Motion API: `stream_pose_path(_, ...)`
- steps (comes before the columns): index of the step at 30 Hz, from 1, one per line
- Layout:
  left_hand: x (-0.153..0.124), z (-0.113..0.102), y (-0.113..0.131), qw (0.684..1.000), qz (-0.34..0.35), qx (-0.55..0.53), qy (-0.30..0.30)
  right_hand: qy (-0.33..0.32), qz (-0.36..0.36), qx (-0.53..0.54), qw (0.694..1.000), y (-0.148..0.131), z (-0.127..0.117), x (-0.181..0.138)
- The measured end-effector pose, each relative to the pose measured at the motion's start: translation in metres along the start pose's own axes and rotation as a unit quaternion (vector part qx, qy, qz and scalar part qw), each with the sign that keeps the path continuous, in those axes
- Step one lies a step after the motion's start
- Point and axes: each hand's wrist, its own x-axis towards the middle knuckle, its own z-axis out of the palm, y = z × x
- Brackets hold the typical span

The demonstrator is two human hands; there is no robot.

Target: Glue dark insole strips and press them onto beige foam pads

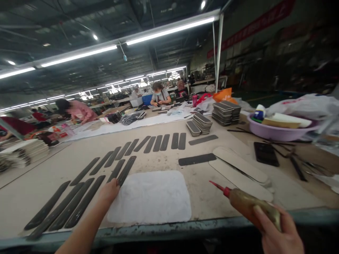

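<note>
Well, on the left the glossy, round-ended dark strips [84, 203] lie so close together that a nudge could smear them, should that shine be wet; next, the left hand [109, 193] pinches the near end of one slim dark strip [127, 170] by the smooth white sheet [151, 197], and a loose pinch might drop it onto its neighbour [116, 170]; well apart, the right hand [280, 231] is wrapped around an amber-brown bottle [246, 204], whose thin red nozzle [218, 185] hangs over the tan tabletop [201, 204] and might drip under too hard a squeeze; beyond it lie matte, pale, long-oval pieces [235, 178].
</note>
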Motion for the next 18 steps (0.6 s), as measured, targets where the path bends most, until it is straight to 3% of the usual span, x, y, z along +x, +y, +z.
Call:
stream_pose_path(3, 0.004, 0.000, -0.003, 1.000, 0.012, 0.001, -0.010, 0.031, 0.094, 0.075, 0.992, -0.007, 0.001, 0.000)
stream_pose_path(6, 0.004, -0.002, -0.001, 1.000, 0.025, 0.008, -0.014, 0.039, 0.144, 0.149, 0.978, -0.014, 0.000, 0.002)
stream_pose_path(9, -0.004, -0.008, 0.017, 0.998, 0.030, 0.009, 0.050, 0.050, 0.175, 0.186, 0.966, -0.018, -0.002, 0.004)
stream_pose_path(11, -0.012, -0.015, 0.044, 0.991, 0.043, -0.031, 0.124, 0.054, 0.187, 0.199, 0.961, -0.019, -0.002, 0.005)
stream_pose_path(13, -0.018, -0.022, 0.084, 0.978, 0.088, -0.109, 0.155, 0.053, 0.197, 0.209, 0.957, -0.019, -0.001, 0.005)
stream_pose_path(15, -0.020, -0.027, 0.131, 0.962, 0.162, -0.189, 0.111, 0.053, 0.205, 0.214, 0.954, -0.019, 0.001, 0.005)
stream_pose_path(18, -0.012, -0.030, 0.205, 0.945, 0.230, -0.218, 0.074, 0.056, 0.210, 0.212, 0.953, -0.019, 0.002, 0.006)
